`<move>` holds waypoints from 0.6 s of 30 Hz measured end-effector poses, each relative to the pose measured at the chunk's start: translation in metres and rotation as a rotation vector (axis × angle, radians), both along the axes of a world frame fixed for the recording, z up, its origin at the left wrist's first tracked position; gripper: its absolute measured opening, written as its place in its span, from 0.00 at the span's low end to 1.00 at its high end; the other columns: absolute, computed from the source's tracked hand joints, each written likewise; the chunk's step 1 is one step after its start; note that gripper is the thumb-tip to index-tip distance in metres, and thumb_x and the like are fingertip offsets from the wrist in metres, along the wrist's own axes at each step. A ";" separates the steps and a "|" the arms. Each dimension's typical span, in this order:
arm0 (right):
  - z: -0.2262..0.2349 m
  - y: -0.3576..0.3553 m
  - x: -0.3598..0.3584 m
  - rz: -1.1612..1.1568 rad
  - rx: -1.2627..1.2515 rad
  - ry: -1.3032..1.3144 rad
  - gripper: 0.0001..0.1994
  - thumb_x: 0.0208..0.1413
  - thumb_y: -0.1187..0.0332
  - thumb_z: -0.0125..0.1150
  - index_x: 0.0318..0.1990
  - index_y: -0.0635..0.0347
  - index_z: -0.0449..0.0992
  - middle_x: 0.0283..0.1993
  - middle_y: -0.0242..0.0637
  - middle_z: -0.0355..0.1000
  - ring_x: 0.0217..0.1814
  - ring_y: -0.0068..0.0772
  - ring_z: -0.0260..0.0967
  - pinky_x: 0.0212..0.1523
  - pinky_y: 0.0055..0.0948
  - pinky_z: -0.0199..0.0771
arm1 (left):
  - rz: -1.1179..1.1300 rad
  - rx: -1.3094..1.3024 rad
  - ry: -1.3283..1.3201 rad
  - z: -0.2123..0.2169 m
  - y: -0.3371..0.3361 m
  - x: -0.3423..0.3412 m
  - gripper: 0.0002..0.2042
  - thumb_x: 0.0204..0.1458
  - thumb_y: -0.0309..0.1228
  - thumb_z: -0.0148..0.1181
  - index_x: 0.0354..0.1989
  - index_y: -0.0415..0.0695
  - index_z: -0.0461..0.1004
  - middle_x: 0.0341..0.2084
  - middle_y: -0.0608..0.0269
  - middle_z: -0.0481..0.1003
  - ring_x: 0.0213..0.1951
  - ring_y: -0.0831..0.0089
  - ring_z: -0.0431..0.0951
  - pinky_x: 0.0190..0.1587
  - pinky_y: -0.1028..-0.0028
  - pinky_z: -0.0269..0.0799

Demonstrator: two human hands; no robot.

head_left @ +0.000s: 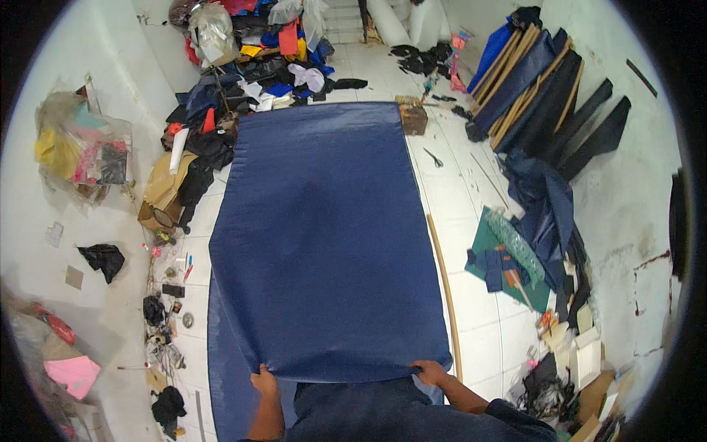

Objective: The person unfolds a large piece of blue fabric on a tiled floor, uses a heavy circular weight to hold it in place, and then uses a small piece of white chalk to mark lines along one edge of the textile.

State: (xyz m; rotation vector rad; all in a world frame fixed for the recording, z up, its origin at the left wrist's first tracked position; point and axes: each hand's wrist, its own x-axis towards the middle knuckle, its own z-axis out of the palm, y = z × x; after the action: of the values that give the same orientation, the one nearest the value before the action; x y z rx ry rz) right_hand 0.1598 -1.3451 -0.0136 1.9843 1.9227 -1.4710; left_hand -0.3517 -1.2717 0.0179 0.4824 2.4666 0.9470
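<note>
Pinching the navy cloth at the bottom of the frame with left hand and right hand, gripping well apart, probably preventing its edge from bunching.

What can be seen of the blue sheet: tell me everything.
The blue sheet is dark, long and plain, faintly shiny and rippled, like smooth fabric or vinyl. It stretches forward over the white tiled floor. The left hand and right hand grip its near edge, which bows between them. Blue material shows beneath its left side; whether that is the same piece is unclear.
</note>
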 end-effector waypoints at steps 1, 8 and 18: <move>-0.006 -0.027 -0.001 -0.038 -0.055 -0.021 0.21 0.54 0.64 0.60 0.57 0.46 0.77 0.58 0.44 0.76 0.61 0.51 0.72 0.63 0.45 0.71 | 0.032 -0.058 0.026 -0.003 -0.023 0.005 0.16 0.60 0.29 0.59 0.50 0.27 0.74 0.45 0.43 0.78 0.49 0.53 0.77 0.54 0.61 0.70; -0.006 -0.185 -0.032 -0.033 -0.021 -0.073 0.22 0.53 0.64 0.60 0.59 0.42 0.77 0.60 0.41 0.75 0.62 0.51 0.72 0.62 0.45 0.71 | 0.020 0.007 0.027 0.036 -0.150 -0.008 0.17 0.59 0.30 0.60 0.47 0.25 0.74 0.44 0.39 0.78 0.47 0.50 0.79 0.52 0.60 0.70; 0.003 -0.320 -0.093 0.087 -0.014 -0.302 0.23 0.50 0.66 0.61 0.58 0.47 0.77 0.58 0.46 0.76 0.60 0.53 0.73 0.61 0.47 0.72 | 0.034 0.069 -0.213 -0.057 -0.374 -0.118 0.23 0.56 0.37 0.63 0.48 0.24 0.74 0.46 0.35 0.78 0.48 0.45 0.78 0.54 0.58 0.71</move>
State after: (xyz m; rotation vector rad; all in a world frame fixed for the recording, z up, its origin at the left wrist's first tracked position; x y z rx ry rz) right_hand 0.0665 -1.6655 -0.0102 1.9547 1.8377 -1.0876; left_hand -0.4693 -1.6453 -0.0391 0.3441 2.2638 1.0434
